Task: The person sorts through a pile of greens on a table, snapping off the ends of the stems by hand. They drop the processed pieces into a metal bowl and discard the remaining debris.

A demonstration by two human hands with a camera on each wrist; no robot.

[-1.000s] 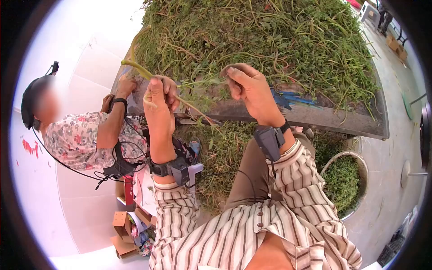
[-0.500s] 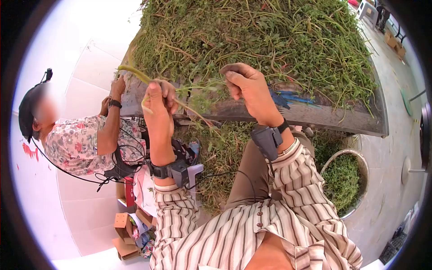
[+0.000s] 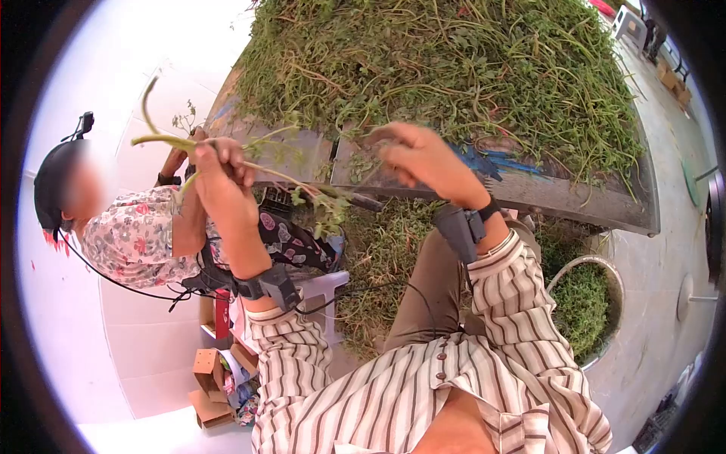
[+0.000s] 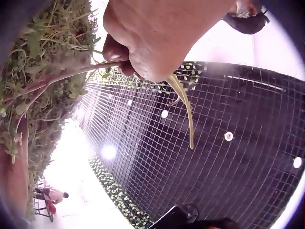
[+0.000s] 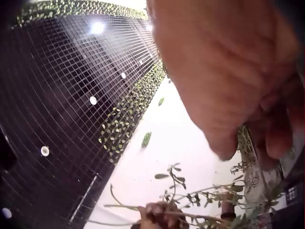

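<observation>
My left hand [image 3: 223, 185], at the left of the head view, pinches a leafy green plant between thumb and fingers. The plant's thick pale stem [image 3: 162, 140] sticks out on the left, while thinner leafy branches [image 3: 325, 208] trail to the right past the table edge. A yellow-green stem [image 4: 188, 114] comes out below the same hand in the left wrist view. Apart from it, my right hand [image 3: 431, 166] hovers over the table's near edge, its fingers loosely bent and blurred. Nothing shows between them. Sprigs with small leaves [image 5: 178, 181] appear below it in the right wrist view.
A big heap of green stems [image 3: 439, 76] covers the dark table [image 3: 560, 193]. Blue strips [image 3: 491, 163] lie near its front. More greens [image 3: 389, 234] are on the floor, and a round tub [image 3: 616, 295] holds some. Another person [image 3: 136, 234] sits at the left, near cardboard boxes [image 3: 212, 408].
My left hand has moved left and slightly down with the plant, away from my right hand. The right hand has shifted a little right and down, its fingers loosening.
</observation>
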